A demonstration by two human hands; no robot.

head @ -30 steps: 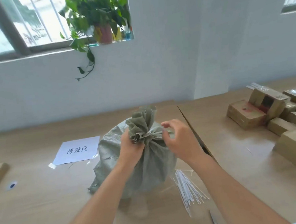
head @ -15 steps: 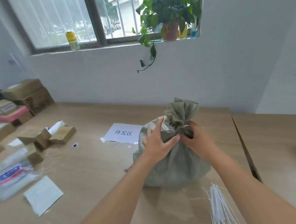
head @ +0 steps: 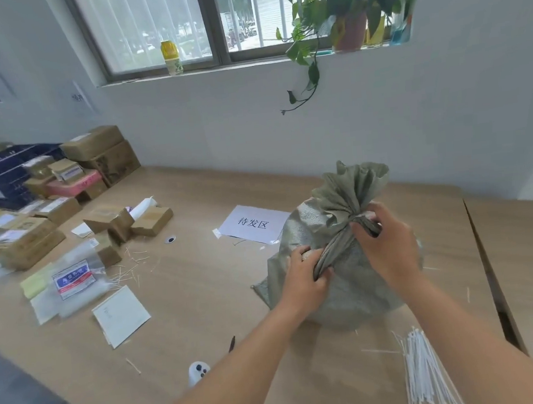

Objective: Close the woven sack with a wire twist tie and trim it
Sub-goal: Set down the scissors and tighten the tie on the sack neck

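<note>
Our left hand [head: 303, 271] and right hand [head: 381, 243] both clench the twisted neck of the grey-green woven sack [head: 339, 260], mid-table; neck slants up-right, white wire ties [head: 424, 372] nearest our right forearm.

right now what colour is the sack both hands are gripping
Dull grey-green woven sack, seen in the head view.

Packing room — taped parcels [head: 97, 153], dispatch-zone sign [head: 252, 224]

Looked forward and down from head height, close above the table [head: 202, 292], toward the window [head: 208, 18] behind it.
</note>
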